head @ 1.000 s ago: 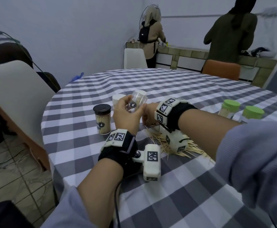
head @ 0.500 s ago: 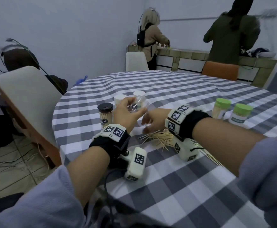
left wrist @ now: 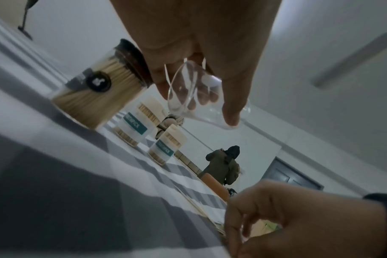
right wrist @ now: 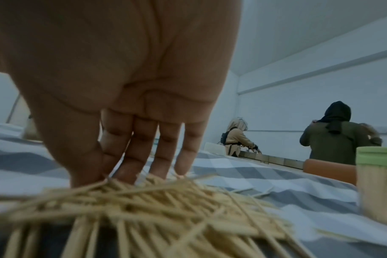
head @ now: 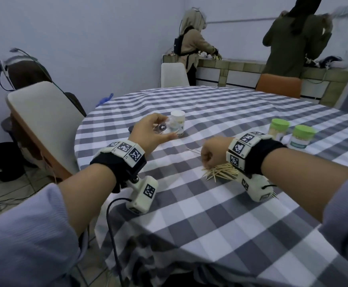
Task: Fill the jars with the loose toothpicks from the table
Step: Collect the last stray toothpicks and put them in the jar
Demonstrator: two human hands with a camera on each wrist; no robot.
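Left hand (head: 148, 135) grips the empty jar (left wrist: 199, 97), tilted, while the right hand (head: 212, 154) closes its fingers (right wrist: 141, 151) on the toothpicks (head: 220, 172), so next, I reckon, a pinch must lift cleanly into its mouth.

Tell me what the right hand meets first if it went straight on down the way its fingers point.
The loose toothpicks: the right hand points its fingertips down at the edge of the pile, and they look to be touching it. Only the checked tablecloth lies beneath. Exact contact is unclear.
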